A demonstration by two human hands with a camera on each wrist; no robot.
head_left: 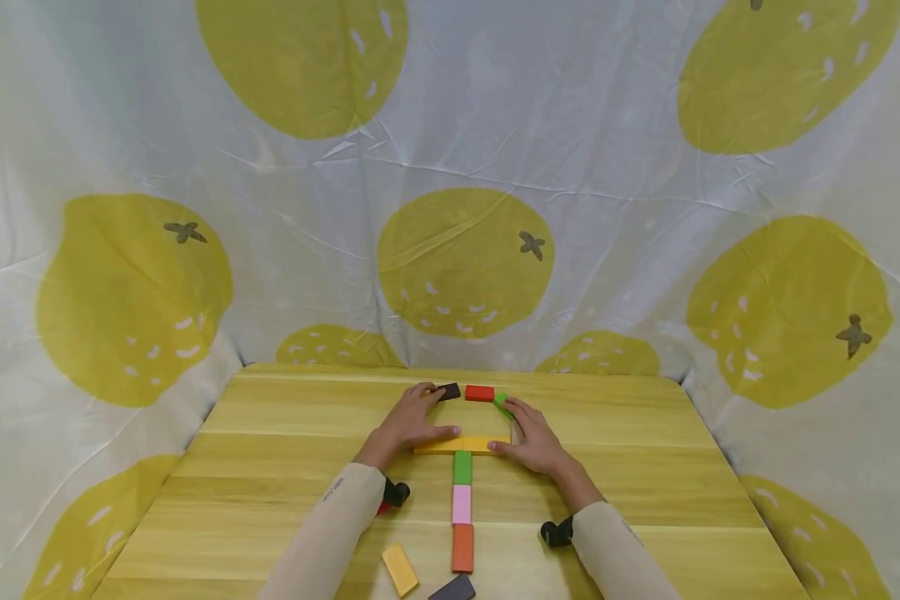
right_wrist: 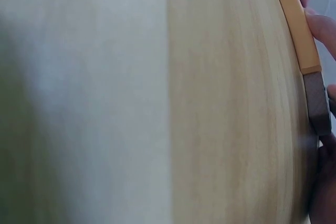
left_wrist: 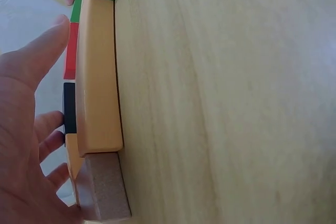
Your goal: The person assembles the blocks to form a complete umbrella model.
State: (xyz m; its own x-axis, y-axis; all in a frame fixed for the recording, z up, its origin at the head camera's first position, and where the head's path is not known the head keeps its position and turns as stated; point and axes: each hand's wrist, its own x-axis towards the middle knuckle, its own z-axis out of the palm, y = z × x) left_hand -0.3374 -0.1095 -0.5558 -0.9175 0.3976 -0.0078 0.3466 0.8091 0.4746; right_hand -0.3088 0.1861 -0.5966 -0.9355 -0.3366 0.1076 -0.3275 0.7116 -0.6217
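Two yellow blocks, a left one (head_left: pixel 437 446) and a right one (head_left: pixel 480 444), lie end to end in a crosswise row. My left hand (head_left: pixel 412 419) is spread at the left, its fingertips at a black block (head_left: pixel 450 391) and its thumb by the row's middle. Opposite it, my right hand (head_left: pixel 536 442) has its fingers on a tilted green block (head_left: pixel 503 405) and its thumb near the right yellow block. Between black and green lies a red block (head_left: pixel 479 392). In the left wrist view, a grey-brown block (left_wrist: pixel 107 187) adjoins the yellow row's end, partly beside my palm.
Below the row run a green block (head_left: pixel 462 467), a pink block (head_left: pixel 461 504) and an orange-red block (head_left: pixel 462 547) in line. Loose yellow (head_left: pixel 400 570) and dark grey (head_left: pixel 453 588) blocks lie near me. A lemon-print cloth (head_left: pixel 465 267) hangs behind the wooden table (head_left: pixel 645 467).
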